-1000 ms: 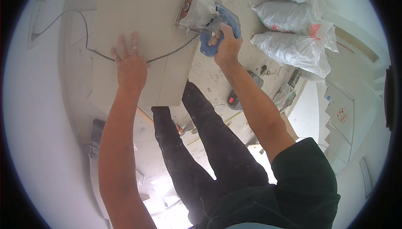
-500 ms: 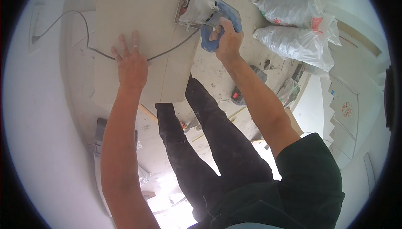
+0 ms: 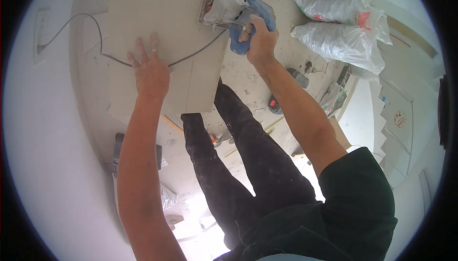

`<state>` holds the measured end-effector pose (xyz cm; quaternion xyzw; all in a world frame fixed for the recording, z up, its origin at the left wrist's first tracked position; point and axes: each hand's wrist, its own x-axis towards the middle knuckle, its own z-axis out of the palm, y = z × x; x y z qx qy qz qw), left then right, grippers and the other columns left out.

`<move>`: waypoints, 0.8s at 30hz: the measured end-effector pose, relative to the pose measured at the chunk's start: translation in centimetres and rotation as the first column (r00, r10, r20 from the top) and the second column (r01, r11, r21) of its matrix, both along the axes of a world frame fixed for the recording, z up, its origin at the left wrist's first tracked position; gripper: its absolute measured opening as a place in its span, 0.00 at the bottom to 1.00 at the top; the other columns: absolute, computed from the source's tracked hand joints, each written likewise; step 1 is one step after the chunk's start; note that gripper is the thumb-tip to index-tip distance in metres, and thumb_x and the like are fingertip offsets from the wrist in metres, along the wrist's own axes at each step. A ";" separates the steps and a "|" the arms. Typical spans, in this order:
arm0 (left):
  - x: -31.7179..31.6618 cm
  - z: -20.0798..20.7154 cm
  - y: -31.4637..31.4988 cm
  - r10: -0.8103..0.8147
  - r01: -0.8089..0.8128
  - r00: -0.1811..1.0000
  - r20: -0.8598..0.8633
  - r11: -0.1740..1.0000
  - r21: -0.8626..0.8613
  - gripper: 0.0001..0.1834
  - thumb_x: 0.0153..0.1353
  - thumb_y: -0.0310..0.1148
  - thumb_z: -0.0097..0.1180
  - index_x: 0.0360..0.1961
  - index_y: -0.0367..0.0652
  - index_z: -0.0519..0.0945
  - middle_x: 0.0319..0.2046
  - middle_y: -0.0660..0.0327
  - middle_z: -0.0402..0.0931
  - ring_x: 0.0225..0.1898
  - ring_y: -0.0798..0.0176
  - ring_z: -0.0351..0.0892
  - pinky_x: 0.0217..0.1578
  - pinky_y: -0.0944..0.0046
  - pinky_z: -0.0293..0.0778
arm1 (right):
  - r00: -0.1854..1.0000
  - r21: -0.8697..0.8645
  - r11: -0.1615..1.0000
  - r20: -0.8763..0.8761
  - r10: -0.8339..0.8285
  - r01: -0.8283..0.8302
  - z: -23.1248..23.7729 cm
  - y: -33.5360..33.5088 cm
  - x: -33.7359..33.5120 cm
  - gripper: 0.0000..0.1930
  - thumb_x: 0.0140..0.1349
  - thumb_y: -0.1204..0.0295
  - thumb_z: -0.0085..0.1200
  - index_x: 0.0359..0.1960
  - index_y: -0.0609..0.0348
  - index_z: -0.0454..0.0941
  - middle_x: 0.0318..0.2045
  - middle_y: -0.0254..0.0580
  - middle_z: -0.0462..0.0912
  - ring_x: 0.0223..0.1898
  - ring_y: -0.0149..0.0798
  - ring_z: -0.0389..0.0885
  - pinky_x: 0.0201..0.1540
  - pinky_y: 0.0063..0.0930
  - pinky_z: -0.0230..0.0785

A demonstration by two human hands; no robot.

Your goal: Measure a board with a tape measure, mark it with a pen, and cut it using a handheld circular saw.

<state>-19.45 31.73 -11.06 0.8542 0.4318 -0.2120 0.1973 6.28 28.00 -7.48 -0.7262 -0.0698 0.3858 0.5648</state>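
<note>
A beige board [image 3: 152,8] lies in front of me, with a thin straight line running along it near its right side. On the far right part of the board stands a dusty circular saw [image 3: 225,2] with a blue handle. My right hand [image 3: 261,41] is wrapped round that handle. The saw's blade is hidden from view. My left hand [image 3: 151,72] lies flat on the board, fingers spread. A dark power cord [image 3: 198,53] runs from the saw toward my left hand, passes under or against it, and goes on to a wall socket [image 3: 42,47].
Several filled white plastic bags [image 3: 341,46] are stacked at the far right. A dark cordless power tool [image 3: 275,104] lies on the dusty floor [image 3: 248,89] right of my legs. A dark case [image 3: 117,151] stands by the left wall [image 3: 52,132]. My legs are close to the board's near edge.
The whole view has shifted slightly. Against the board, the saw and both my hands show no clear movement.
</note>
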 end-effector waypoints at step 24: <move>-1.0 -0.5 -0.3 -0.012 0.011 0.998 0.065 1.000 0.018 0.13 0.53 0.45 0.67 0.30 0.47 0.87 0.74 0.54 0.47 0.73 0.35 0.43 0.67 0.29 0.48 | 0.997 0.023 0.997 -0.034 -0.073 0.074 0.4 0.2 -0.7 0.08 0.58 0.75 0.56 0.22 0.62 0.74 0.18 0.37 0.73 0.15 0.34 0.70 0.16 0.31 0.65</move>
